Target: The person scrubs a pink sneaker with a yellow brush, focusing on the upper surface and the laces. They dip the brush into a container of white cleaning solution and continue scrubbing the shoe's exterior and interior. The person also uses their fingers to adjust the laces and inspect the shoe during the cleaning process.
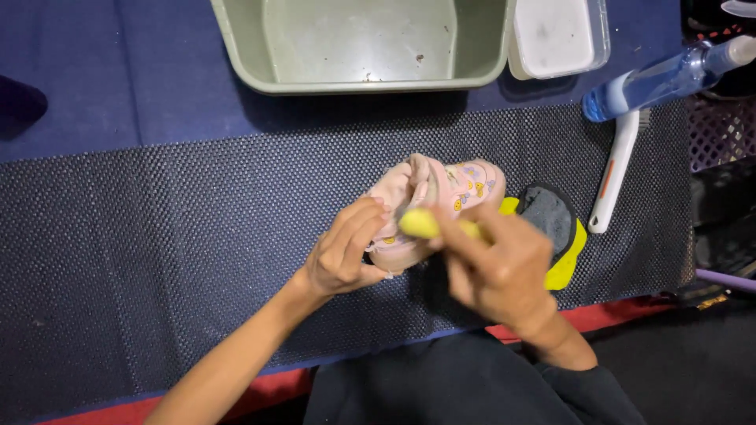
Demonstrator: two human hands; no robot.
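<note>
Here, head view: one small pink shoe (pixel 429 206) sits on the dark mesh mat (pixel 157 236), gripped at its heel by the left hand (pixel 346 252), fingers curled around it. The right hand (pixel 496 271) is closed on one yellow tool (pixel 425 225), pressed to the shoe's side. Cleaning looks mid-way; how much is left I cannot tell. Count nearby: one green basin (pixel 236 47), one white tub (pixel 555 35), one spray bottle (pixel 661 79), one white brush (pixel 614 169), one grey-and-yellow pad (pixel 555 228).
</note>
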